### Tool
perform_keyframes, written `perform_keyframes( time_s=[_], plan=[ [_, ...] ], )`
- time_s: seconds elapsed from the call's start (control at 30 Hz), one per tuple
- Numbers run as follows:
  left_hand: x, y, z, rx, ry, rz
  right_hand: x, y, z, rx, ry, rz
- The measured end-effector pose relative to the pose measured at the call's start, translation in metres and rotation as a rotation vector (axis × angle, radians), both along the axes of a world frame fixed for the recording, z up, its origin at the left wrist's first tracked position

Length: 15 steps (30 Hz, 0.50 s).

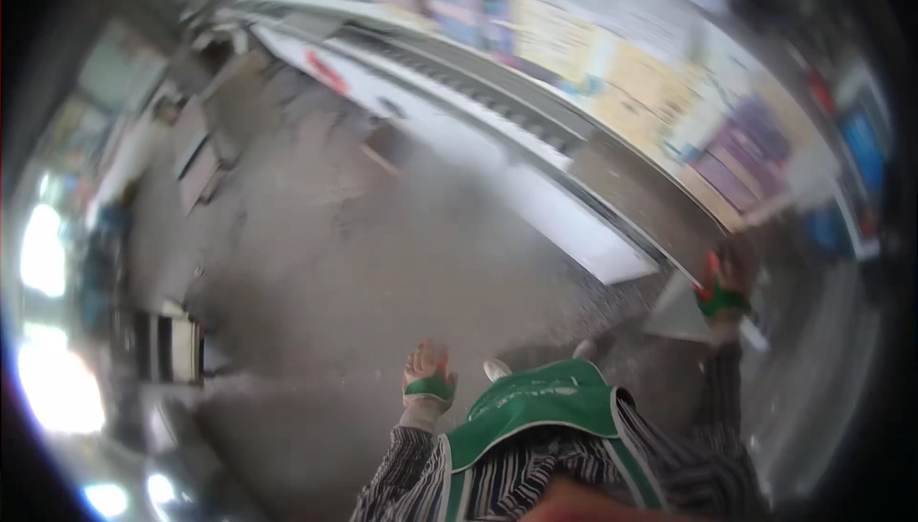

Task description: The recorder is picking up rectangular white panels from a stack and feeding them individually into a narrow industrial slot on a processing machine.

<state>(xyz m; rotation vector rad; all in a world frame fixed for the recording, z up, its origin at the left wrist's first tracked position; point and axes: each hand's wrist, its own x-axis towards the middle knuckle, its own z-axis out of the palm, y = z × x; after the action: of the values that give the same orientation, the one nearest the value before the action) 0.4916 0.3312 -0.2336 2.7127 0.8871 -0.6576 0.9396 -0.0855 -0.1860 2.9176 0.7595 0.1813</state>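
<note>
My left hand (428, 374) hangs over the grey floor, to the left of my green apron (535, 402). A green and orange band wraps its palm; the fingers look loosely apart, and nothing shows in them. Out to the right, my right hand (724, 283) is by the near end of a long display counter (636, 187). It wears a similar green and orange band. Motion blur smears its fingers, so whether it touches the counter or holds anything is unclear. Both forearms are in striped sleeves.
Colourful packages (612, 54) fill the long counter along the right. A brown box (385, 146) sits on the floor against its white base. To the left are a black and cream box-shaped thing (172, 348) and a brown carton (199, 163). Bright openings line the far left.
</note>
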Motion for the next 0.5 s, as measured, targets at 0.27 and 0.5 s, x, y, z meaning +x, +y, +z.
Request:
perform_keyframes(
  time_s=[0.27,0.5],
  plan=[
    [-0.038,0.148,0.01,0.038,-0.024,0.071,0.015,0.029,-0.015,-0.246,-0.084,-0.133],
    [0.015,0.332,0.002,0.07,-0.159,0.014,-0.014,0.148,0.034,-0.482,0.142,-0.529]
  ],
)
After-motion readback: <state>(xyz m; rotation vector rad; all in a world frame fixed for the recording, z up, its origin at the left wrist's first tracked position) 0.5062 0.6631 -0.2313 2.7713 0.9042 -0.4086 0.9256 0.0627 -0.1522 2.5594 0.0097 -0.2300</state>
